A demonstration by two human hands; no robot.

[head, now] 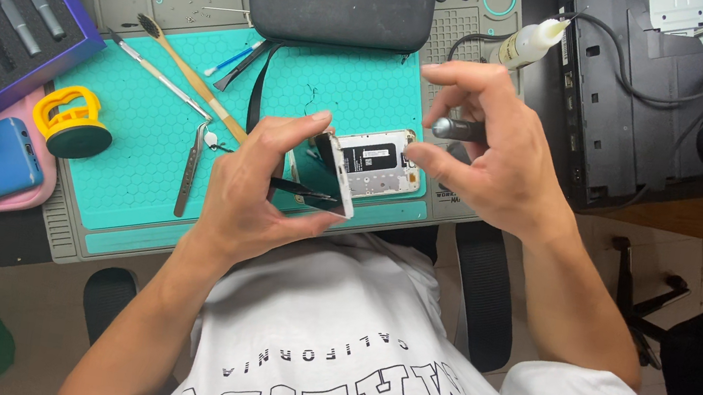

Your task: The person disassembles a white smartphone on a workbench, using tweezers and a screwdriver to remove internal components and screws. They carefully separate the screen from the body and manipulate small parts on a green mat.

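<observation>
Opened phone (365, 167) tilted, long axis left–right, pinched in left hand (264, 189), right hand (492, 158) gripping screwdriver (457, 130)

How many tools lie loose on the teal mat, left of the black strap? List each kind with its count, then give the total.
Yellow suction cup: 1
Wooden-handled brush: 1
Metal spudger: 1
Silver tweezers: 1
Blue-handled pick: 1
Dark slim tool, kind unclear: 1
Total: 6
</observation>
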